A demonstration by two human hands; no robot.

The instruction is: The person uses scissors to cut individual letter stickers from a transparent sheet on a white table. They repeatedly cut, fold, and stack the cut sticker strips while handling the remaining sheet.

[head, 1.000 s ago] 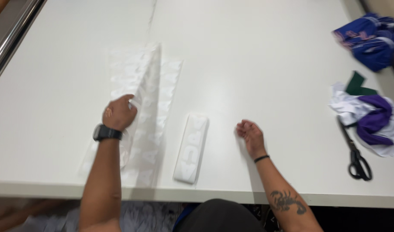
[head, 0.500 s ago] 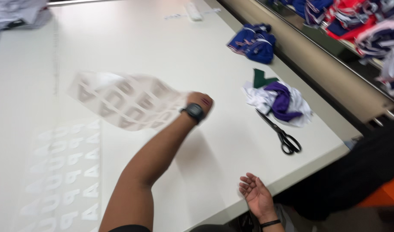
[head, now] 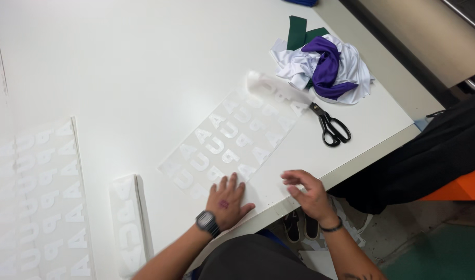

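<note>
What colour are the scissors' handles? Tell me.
Black, on the scissors in the head view.

Left hand (head: pixel 227 201) flat, right hand (head: pixel 307 193) hovering

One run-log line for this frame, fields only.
left hand: flat on clear letter sheet | right hand: open, hovering at table edge | scissors beside sheet, untouched

White worktable (head: pixel 144 62); green floor (head: pixel 434 254); even light.
</note>
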